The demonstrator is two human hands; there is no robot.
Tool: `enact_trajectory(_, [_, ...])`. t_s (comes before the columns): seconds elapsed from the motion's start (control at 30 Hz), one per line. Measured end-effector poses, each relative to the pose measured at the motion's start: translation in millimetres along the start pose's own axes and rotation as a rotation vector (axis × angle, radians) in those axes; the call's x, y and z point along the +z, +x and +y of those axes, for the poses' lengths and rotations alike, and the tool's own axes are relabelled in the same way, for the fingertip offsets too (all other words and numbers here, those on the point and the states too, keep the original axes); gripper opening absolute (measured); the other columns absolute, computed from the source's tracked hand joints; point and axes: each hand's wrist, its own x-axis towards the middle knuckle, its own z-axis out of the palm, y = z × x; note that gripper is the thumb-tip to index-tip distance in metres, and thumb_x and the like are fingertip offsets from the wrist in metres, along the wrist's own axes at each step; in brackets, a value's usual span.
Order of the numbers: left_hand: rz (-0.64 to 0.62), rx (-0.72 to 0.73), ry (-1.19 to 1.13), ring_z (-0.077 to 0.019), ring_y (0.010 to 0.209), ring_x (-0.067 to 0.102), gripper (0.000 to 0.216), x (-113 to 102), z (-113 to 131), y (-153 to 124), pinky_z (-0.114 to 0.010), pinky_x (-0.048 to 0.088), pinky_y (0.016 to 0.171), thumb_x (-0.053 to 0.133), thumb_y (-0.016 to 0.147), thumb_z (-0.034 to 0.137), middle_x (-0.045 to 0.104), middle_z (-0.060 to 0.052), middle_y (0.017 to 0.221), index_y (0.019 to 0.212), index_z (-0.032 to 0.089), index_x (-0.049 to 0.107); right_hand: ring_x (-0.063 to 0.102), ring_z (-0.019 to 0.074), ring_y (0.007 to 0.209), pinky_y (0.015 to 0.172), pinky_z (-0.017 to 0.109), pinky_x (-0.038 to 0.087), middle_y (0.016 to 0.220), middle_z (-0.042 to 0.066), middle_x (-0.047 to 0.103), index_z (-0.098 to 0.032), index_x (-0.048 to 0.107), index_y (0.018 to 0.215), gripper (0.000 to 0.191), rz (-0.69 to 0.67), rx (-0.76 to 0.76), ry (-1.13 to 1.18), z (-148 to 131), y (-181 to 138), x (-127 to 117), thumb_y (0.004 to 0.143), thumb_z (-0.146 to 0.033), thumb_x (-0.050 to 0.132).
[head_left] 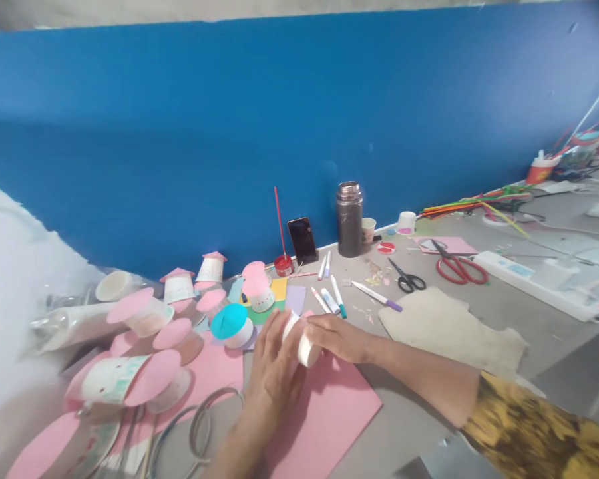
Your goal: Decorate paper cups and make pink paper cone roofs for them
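Observation:
A white paper cup [307, 351] lies tilted over a pink sheet of paper [337, 412], its round end toward me. My left hand [274, 369] is closed around the cup's left side. From the right, my right hand [337, 336] grips its upper side with bent fingers. Part of the cup is hidden behind the fingers. Just left of my hands stands a white cup with a blue paper disc [229, 321] on it. Several markers [338, 296] lie beyond my right hand.
Several cups with pink paper discs [154, 376] crowd the left side. Large scissors with grey handles [204, 426] lie near the front. Black scissors [406, 276], red scissors [459, 266] and a power strip [544, 286] lie right. A dark flask [349, 223] and a phone [303, 241] stand by the blue wall.

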Motion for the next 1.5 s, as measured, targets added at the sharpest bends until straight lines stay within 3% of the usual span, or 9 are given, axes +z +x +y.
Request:
enact_trajectory(0.17, [-0.015, -0.435, -0.317, -0.0357, 0.123, 0.064, 0.051, -5.3, -1.0, 7.1, -0.053, 0.054, 0.103, 0.074, 0.083, 0.035, 0.068, -0.013, 0.13, 0.132, 0.028, 0.06, 0.066, 0.0185, 0.067, 0.069, 0.028, 0.049, 0.063, 0.004, 0.067, -0.019, 0.067, 0.071, 0.084, -0.037, 0.053, -0.158, -1.5, 0.6, -0.9, 0.098, -0.082, 0.018])
enact_trajectory(0.33, [0.022, -0.972, -0.707, -0.0298, 0.093, 0.071, 0.044, -10.1, 1.7, 8.8, -0.042, 0.06, 0.077, 0.071, 0.081, 0.058, 0.075, -0.008, 0.1, 0.109, 0.025, 0.069, 0.072, 0.0217, 0.088, 0.078, 0.028, 0.047, 0.091, 0.008, 0.08, -0.02, 0.076, 0.088, 0.046, 0.289, 0.353, -0.853, -16.1, 4.6, -32.6, 0.106, -0.047, 0.043])
enact_trajectory(0.5, [0.092, -0.986, -0.749, -0.0298, 0.1, 0.069, 0.049, -5.6, 0.2, 7.9, -0.042, 0.056, 0.084, 0.079, 0.074, 0.056, 0.075, -0.007, 0.105, 0.111, 0.025, 0.071, 0.069, 0.0355, 0.111, 0.089, 0.041, 0.047, 0.116, 0.022, 0.075, -0.014, 0.076, 0.104, 0.027, 0.437, 0.639, -1.058, -13.2, -9.9, -111.1, 0.096, -0.03, 0.056])
enact_trajectory(0.63, [0.11, -1.003, -0.754, -0.0291, 0.1, 0.067, 0.056, -3.8, -0.3, 9.9, -0.041, 0.055, 0.085, 0.079, 0.072, 0.059, 0.074, -0.008, 0.106, 0.112, 0.022, 0.07, 0.072, 0.0332, 0.104, 0.081, 0.037, 0.049, 0.109, 0.017, 0.077, -0.016, 0.078, 0.1, 0.031, 0.34, 0.763, -1.084, 1.8, -20.5, -142.2, 0.083, -0.041, 0.074])
enact_trajectory(0.83, [0.143, -1.013, -0.755, -0.0264, 0.089, 0.066, 0.047, -15.1, 10.9, 16.8, -0.036, 0.053, 0.075, 0.084, 0.068, 0.054, 0.074, -0.006, 0.094, 0.098, 0.02, 0.073, 0.074, 0.0316, 0.094, 0.072, 0.032, 0.048, 0.101, 0.014, 0.079, -0.017, 0.077, 0.097, 0.042, 0.219, 0.779, -1.115, 13.8, -15.8, -135.2, 0.069, -0.047, 0.086])
enact_trajectory(1.03, [0.194, -1.077, -1.0, -0.0161, 0.069, 0.059, 0.04, -12.1, 14.3, 16.6, -0.026, 0.048, 0.06, 0.086, 0.072, 0.049, 0.07, -0.002, 0.082, 0.094, 0.018, 0.071, 0.07, 0.0274, 0.106, 0.08, 0.03, 0.045, 0.111, 0.011, 0.078, -0.021, 0.075, 0.101, 0.026, 0.277, 0.575, -1.191, 9.3, -4.2, -110.7, 0.096, -0.041, 0.061])
enact_trajectory(1.17, [0.287, -1.199, -1.36, -0.0173, 0.074, 0.066, 0.036, -7.6, 12.0, 19.6, -0.026, 0.054, 0.063, 0.083, 0.079, 0.04, 0.072, -0.004, 0.091, 0.103, 0.018, 0.068, 0.068, 0.0233, 0.114, 0.086, 0.028, 0.043, 0.122, 0.007, 0.075, -0.026, 0.075, 0.11, 0.023, 0.227, 0.452, -1.194, 7.8, 3.7, -89.5, 0.099, -0.029, 0.055])
enact_trajectory(1.33, [0.353, -1.365, -1.592, -0.0236, 0.081, 0.073, 0.027, -13.3, 13.4, 29.2, -0.039, 0.063, 0.073, 0.064, 0.094, 0.029, 0.075, -0.01, 0.098, 0.117, 0.015, 0.063, 0.07, 0.0345, 0.109, 0.082, 0.036, 0.047, 0.118, 0.018, 0.076, -0.018, 0.074, 0.108, 0.033, 0.282, 0.65, -1.209, 13.5, -3.6, -106.6, 0.089, -0.044, 0.07])
enact_trajectory(1.5, [0.38, -1.415, -1.638, -0.0228, 0.074, 0.074, 0.025, -18.1, 16.1, 32.2, -0.036, 0.063, 0.066, 0.057, 0.098, 0.024, 0.075, -0.008, 0.088, 0.12, 0.013, 0.06, 0.073, 0.0321, 0.1, 0.076, 0.034, 0.049, 0.112, 0.015, 0.078, -0.019, 0.075, 0.103, 0.032, 0.278, 0.76, -1.148, 21.7, -11.1, -126.8, 0.073, -0.03, 0.083])
